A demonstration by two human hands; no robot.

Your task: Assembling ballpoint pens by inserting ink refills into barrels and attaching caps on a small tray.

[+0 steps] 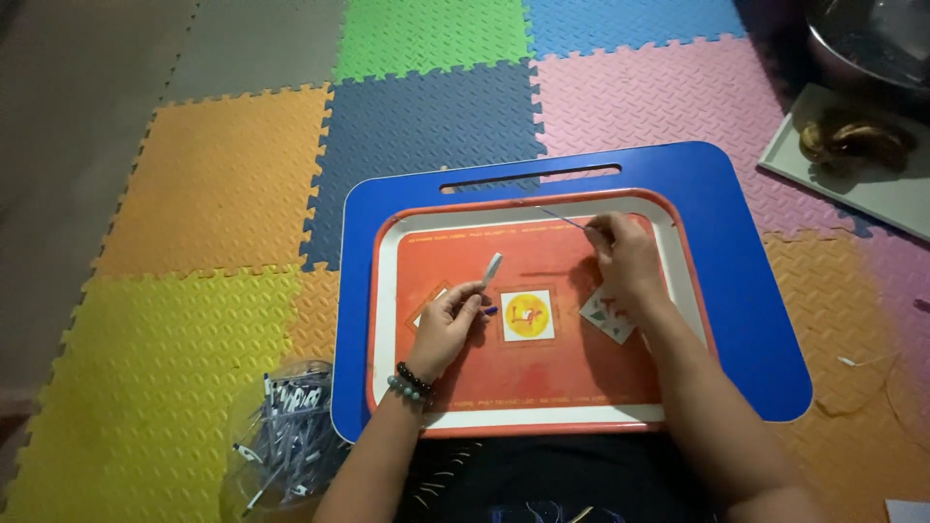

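Person seated on foam puzzle mat (223, 184), blue lap table (746, 291) across lap, red tray (542, 387) on top. Left hand (448, 324), beaded bracelets at wrist, fingers pinched round pen barrel (491, 270), white end tilted up over tray. Right hand (625, 260) pinches thin refill (564, 219), pointing up-left over tray's far edge. Clear bag of pens (283, 436) on mat beside left forearm.

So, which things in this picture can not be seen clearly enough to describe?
All in the head view:
- Thin rod in the right hand: too thin to identify; the fingers hide its near end.
- Small pen part in the left hand: its lower part is covered by the fingers.
- Bag of pens: too blurred and dark to count.
- Metal bowl: cut by the frame edge.
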